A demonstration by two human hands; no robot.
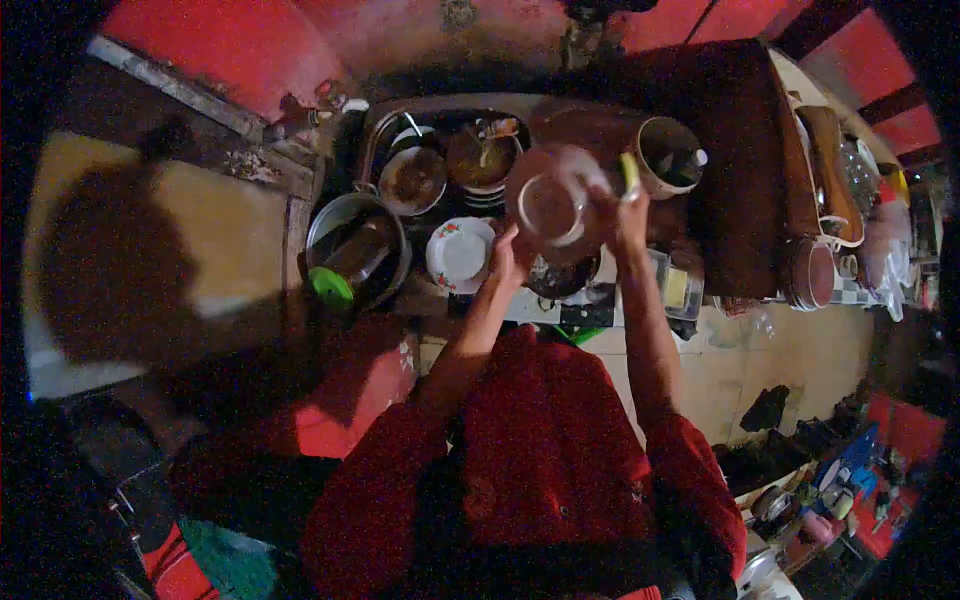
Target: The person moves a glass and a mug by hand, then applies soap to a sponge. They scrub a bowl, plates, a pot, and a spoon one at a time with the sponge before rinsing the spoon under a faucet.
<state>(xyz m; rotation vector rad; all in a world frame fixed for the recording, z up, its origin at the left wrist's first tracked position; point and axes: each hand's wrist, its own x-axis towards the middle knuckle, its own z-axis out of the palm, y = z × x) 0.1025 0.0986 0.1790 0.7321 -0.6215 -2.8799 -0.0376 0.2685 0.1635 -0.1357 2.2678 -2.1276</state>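
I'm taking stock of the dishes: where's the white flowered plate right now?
In the head view, the white flowered plate lies left of centre, between the big metal pot and the left hand.

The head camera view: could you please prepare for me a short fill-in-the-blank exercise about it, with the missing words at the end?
1. The left hand and the right hand hold a round dish; the small item by the right hand is coloured ____.
2. The container in the metal pot has a lid coloured ____.
3. Of the two hands, the ____ one is nearer to the white plate.
4. The right sleeve is coloured ____.

Missing words: yellow; green; left; red.
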